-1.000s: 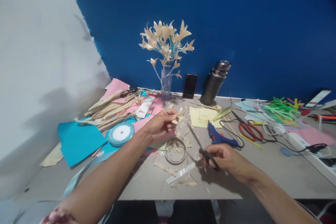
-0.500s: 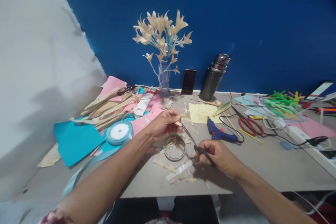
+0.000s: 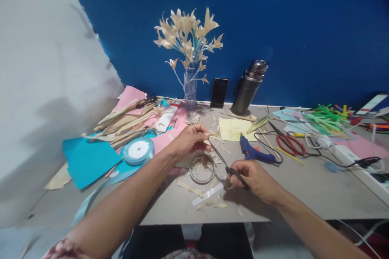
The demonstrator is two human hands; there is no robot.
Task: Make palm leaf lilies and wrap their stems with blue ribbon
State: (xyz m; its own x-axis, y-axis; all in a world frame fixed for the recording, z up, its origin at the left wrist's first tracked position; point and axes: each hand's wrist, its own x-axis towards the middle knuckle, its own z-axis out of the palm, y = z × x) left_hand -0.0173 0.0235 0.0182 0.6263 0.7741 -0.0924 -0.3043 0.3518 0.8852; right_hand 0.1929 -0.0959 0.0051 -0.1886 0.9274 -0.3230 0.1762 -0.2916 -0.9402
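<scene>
So the right hand (image 3: 253, 178) was wrapped round the dark handles of a pair of scissors (image 3: 220, 157), fingers curled in snugly. The long axis of the scissors ran up and to the left, away from that hand, so the tips ended up by the fingertips of the left hand (image 3: 193, 143). That one was closed in a pinch on what looked like a small pale sliver (image 3: 207, 142), though it was tiny and partly hidden, so don't quote me. Couldn't tell whether the blades were touching it or just beside it, or how far apart they were either.

Main thing is that the sliver lay up and left of the right hand, pretty much in line with the blades, and the left hand was obviously the nearer one.

Just below the gap between the hands, a round ring (image 3: 202, 182) lay flat on the tabletop (image 3: 304, 194), with pale scraps (image 3: 190, 188) inside and around it, plus a shiny white strip (image 3: 208, 194) nearer the front edge. Further out, a blue glue gun (image 3: 255, 152) sat beyond the right hand, and a ribbon spool (image 3: 138, 151) was over past the left forearm.
</scene>
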